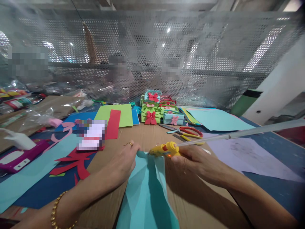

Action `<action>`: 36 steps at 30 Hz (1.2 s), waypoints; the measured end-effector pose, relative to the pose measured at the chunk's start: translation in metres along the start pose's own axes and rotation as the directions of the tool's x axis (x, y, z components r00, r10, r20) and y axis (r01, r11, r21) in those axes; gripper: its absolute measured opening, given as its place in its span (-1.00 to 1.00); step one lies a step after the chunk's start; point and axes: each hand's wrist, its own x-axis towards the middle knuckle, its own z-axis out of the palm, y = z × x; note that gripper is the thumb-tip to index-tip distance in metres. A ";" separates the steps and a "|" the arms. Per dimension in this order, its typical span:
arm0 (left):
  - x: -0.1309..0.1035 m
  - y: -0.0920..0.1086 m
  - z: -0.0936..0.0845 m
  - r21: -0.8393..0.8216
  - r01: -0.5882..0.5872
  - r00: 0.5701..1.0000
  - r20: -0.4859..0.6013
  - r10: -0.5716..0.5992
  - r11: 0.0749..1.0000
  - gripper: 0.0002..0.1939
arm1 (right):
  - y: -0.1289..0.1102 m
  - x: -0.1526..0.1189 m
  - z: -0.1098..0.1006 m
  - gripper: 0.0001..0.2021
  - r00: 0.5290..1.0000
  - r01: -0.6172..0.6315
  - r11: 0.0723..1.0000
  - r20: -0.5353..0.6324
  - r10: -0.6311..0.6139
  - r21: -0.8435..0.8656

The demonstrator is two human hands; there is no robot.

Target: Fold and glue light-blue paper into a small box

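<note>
A yellow hot glue gun (166,149) with a long clear glue stick (238,135) in its back end is gripped in my right hand (195,160). Its nozzle meets the far edge of a folded turquoise paper sheet (140,197), which runs toward me over brown cardboard. My left hand (130,156), with a ring and a gold bead bracelet, pinches that sheet's far left corner. Just beyond the glue gun lie red-handled scissors (190,131) and a yellow-handled tool (187,138), partly hidden.
Small paper boxes with bows (151,117) stand stacked at the back. To the left are a phone (92,135), red paper cutouts (79,163) and a purple power strip (21,157). Lilac paper (257,156) and a turquoise stack (221,119) lie right. A perforated metal screen (143,47) rises behind.
</note>
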 end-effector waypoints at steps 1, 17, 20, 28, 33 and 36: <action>0.000 0.001 -0.001 0.002 -0.007 1.000 0.003 0.007 1.000 -0.76 | 0.000 0.000 0.000 -0.50 1.000 0.004 1.000 -0.003 -0.004 -0.006; 0.001 0.013 -0.005 0.172 0.072 0.996 0.048 -0.081 0.983 -0.93 | 0.001 -0.007 -0.008 -0.51 1.000 0.026 0.984 -0.015 -0.024 0.177; 0.000 0.011 -0.004 0.208 0.052 0.996 0.058 -0.065 0.977 -0.92 | 0.002 -0.009 -0.009 -0.49 0.999 -0.020 0.977 -0.033 0.027 0.214; -0.005 0.011 0.001 0.215 -0.087 0.996 0.003 0.088 0.973 -0.79 | 0.011 -0.011 -0.010 -0.41 0.988 -0.055 0.981 -0.129 0.080 0.184; -0.004 0.012 0.001 0.211 -0.099 0.995 0.003 0.101 0.972 -0.71 | 0.016 -0.015 -0.013 -0.41 0.987 -0.020 0.956 -0.149 0.066 0.292; -0.004 0.010 0.003 0.204 -0.115 0.993 -0.006 0.119 0.972 -0.71 | 0.014 -0.017 -0.015 -0.42 0.987 -0.007 0.951 -0.153 0.057 0.309</action>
